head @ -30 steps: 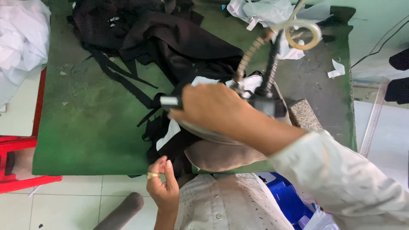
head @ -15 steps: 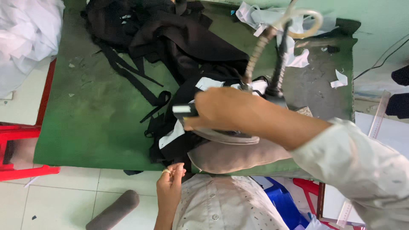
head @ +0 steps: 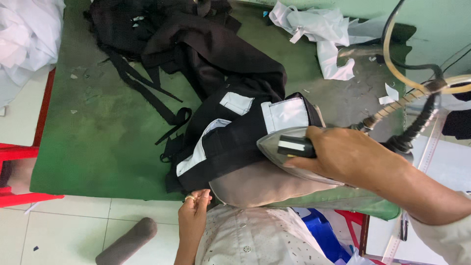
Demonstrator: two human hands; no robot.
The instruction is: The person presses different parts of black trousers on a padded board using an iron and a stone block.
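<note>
**Steam iron on a black garment at the near edge of a green table**

The right hand [head: 351, 154] is clenched around the handle of a steam iron [head: 289, 145], whose silver sole rests on the black garment [head: 235, 142] draped over a beige pressing pad [head: 260, 184] at the near edge of the green table [head: 98, 137]. A braided hose and a dark cord [head: 417, 122] run from the back of the iron up to the right.

The left hand [head: 194, 213], wearing a ring, pinches the near hem of the black garment just off the table's near edge, fingers closed on the cloth.

Labels and patches: the garment shows pale grey-white rectangular panels sewn inside it, one small and squarish [head: 237, 103] towards the far side, one larger [head: 285, 114] just beside the iron's tip, and a long strip [head: 196, 152] running to the near left. Whether anything is written on them cannot be told.

Further off, a heap of more black cloth [head: 162, 34] with loose straps lies at the far middle of the table. Crumpled white fabric scraps [head: 324, 34] sit at the far right, and a white pile [head: 24, 39] hangs at the far left. Below the table on the near right stands a blue container [head: 324, 233]; its contents cannot be made out. A grey roll [head: 125, 243] lies on the tiled floor near left.
</note>
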